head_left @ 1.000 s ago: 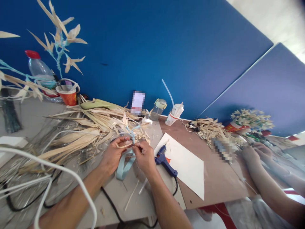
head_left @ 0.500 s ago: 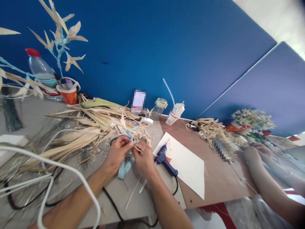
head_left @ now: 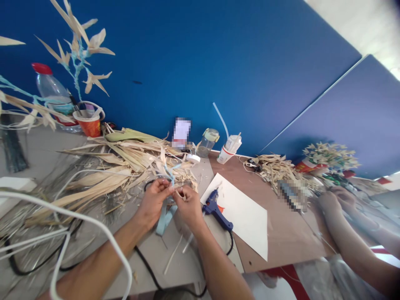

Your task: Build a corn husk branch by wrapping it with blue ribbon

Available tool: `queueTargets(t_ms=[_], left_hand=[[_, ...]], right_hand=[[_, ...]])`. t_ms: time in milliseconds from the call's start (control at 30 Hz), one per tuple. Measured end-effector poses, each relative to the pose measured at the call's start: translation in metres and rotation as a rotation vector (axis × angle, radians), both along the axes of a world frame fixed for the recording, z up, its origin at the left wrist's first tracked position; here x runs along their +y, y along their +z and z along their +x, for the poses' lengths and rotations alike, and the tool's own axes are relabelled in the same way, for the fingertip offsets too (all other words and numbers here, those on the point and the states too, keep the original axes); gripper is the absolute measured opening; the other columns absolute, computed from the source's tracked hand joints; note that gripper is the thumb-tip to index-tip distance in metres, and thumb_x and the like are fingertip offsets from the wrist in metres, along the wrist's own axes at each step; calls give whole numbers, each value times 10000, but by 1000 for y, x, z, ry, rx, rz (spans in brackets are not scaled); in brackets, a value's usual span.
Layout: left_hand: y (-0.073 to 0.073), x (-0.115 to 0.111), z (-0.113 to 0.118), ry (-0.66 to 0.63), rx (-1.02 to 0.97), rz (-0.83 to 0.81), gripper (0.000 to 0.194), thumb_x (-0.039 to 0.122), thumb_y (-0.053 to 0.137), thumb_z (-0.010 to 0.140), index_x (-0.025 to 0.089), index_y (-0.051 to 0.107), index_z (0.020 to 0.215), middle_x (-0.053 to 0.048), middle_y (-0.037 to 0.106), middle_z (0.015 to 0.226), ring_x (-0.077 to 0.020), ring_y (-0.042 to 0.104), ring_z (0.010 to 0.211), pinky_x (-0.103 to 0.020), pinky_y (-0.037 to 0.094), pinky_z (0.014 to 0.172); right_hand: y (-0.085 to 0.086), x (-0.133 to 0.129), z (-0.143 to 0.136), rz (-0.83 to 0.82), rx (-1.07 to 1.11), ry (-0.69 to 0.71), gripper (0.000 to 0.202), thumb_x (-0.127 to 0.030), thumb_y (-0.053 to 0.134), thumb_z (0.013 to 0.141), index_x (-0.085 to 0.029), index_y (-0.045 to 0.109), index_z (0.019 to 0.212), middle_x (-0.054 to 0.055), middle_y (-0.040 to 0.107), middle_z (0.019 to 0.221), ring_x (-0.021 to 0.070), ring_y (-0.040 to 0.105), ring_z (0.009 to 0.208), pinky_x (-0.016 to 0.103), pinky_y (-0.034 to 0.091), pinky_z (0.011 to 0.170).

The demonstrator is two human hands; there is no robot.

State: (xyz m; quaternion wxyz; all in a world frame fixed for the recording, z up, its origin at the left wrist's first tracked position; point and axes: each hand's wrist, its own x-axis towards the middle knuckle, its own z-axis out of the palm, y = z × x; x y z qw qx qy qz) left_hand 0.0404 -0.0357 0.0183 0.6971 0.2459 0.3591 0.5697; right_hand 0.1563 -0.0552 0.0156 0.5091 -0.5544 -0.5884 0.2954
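My left hand (head_left: 155, 203) is closed in a pinch on the stem of a dried-husk flower sprig (head_left: 171, 175), whose stem is wrapped in light blue tape. Close against it, my right hand (head_left: 189, 205) has its fingers pressed together on a thin pale husk strip (head_left: 180, 194) beside the stem. The fingertips of both hands nearly meet and hide the lower stem. A length of light blue tape (head_left: 165, 221) hangs below, between my wrists. To the right of my right hand, a blue glue gun (head_left: 218, 209) lies on a white sheet (head_left: 246, 221).
Dried husks (head_left: 103, 175) spread over the left of the table. A glass jar (head_left: 208, 141) and a paper cup (head_left: 227, 150) stand by the blue partition (head_left: 200, 62). White cable (head_left: 109, 237) loops at front left. A co-worker's hands (head_left: 336, 202) are at far right.
Both hands stay almost in place. My right fingers have shifted slightly around the husk strip, and the sprig's tip has tilted a little.
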Motion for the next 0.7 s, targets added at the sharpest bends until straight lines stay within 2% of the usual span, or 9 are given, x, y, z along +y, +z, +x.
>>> queueTargets(t_ms=[133,300,533,700], left_hand=[[7,-1,-7,-126,-114,-132,212,41,745,684,156,641,829,-24,708,781,-125,665,672,-227,543,631],[11,-2,-9,-132,-148,-186,143,20,699,743,134,670,823,-43,719,759,-129,677,669,-221,562,619],[7,-3,-7,-233,-34,-131,204,132,829,649,137,687,795,-16,699,686,-115,641,556,-200,529,513],[2,-2,-6,-198,33,-129,255,173,873,579,136,703,765,-22,705,683,-120,641,564,-196,500,503]], right_hand=[[-1,4,5,-70,245,56,166,-332,635,733,-187,645,652,-10,607,604,146,523,588,275,441,597],[-1,4,6,-110,368,69,160,-344,680,697,-194,660,646,9,664,623,165,562,593,297,480,595],[-2,4,3,-57,239,52,205,-352,677,729,-177,651,624,-17,621,591,142,542,586,263,447,587],[2,2,3,-24,162,72,193,-319,638,777,-180,681,650,0,638,642,152,561,640,273,459,642]])
